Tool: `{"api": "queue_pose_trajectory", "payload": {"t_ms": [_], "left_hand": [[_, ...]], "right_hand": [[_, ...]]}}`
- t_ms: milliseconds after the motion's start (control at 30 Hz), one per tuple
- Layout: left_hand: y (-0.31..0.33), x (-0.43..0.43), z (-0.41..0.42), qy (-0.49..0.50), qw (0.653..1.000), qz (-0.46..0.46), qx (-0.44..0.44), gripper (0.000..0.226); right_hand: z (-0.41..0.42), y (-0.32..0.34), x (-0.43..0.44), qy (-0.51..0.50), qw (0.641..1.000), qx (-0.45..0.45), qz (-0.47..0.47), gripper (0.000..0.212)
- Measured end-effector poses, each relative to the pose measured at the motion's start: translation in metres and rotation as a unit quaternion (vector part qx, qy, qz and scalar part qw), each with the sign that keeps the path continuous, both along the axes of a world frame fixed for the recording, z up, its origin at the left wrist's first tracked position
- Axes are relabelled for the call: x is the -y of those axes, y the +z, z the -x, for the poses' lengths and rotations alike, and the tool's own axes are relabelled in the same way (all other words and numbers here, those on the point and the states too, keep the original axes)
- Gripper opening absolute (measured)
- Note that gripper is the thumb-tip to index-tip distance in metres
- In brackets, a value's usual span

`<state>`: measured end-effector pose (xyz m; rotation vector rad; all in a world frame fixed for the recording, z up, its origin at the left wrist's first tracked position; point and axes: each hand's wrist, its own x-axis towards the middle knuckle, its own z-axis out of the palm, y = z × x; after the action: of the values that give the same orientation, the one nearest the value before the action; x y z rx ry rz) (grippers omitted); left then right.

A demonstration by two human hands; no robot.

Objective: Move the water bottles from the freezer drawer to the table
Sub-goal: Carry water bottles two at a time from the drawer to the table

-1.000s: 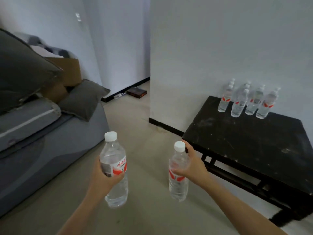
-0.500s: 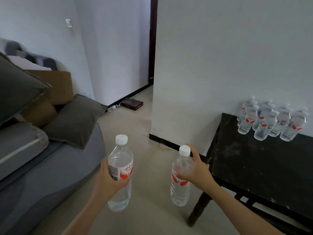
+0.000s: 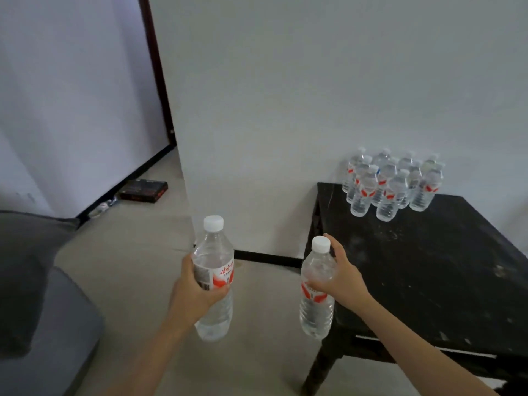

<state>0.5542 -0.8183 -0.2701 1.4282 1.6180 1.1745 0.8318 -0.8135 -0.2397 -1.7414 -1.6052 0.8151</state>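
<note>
— Grips first: what do we have closest to us?

— Our left grip [image 3: 197, 292] is wrapped round the middle of a water bottle [image 3: 213, 252], with the fingers curled over its red-and-white label. We hold it upright: long axis vertical, white cap on top, base pointing down.

— And our right grip [image 3: 343, 278]?

— It clasps a second bottle [image 3: 315, 312] at the shoulder, above the label, with the thumb raised beside the cap. This one also stands on end in the air, cap up. Both bottles hang side by side over the floor [image 3: 137, 267], apart from each other. The second bottle sits in front of the near left corner of the tabletop [image 3: 428, 267], and we cannot tell whether it touches.

— What is at our left?

— We see a grey sofa [image 3: 43, 324], low at the edge of view.

— And farther out?

— To our right is the black tabletop, scuffed with pale specks. Our right forearm crosses in front of its near edge. At its far left corner, against the white wall [image 3: 285, 95], a cluster of bottles [image 3: 391, 187] stands upright, caps up, packed closely together. They overlap too much for us to count them.

— Beyond that?

— A dark flat box [image 3: 143, 190] lies on the floor by the black skirting. A dark door frame [image 3: 155, 72] rises behind it.
</note>
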Motion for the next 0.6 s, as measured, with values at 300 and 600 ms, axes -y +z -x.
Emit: {"api": "queue_pose_trajectory", "payload": {"t_ms": [300,600], "left_hand": [[0.016,-0.14,-0.017,-0.022,0.999,-0.028,0.006,0.078],[-0.012,-0.256,0.002,-0.065,0.998,0.013,-0.004,0.081]], "right_hand": [[-0.004,0.004,-0.133,-0.009,0.999,-0.031,-0.022,0.085],[0.005,-0.021,-0.227,-0.062,0.998,0.0,0.03,0.09]]}}
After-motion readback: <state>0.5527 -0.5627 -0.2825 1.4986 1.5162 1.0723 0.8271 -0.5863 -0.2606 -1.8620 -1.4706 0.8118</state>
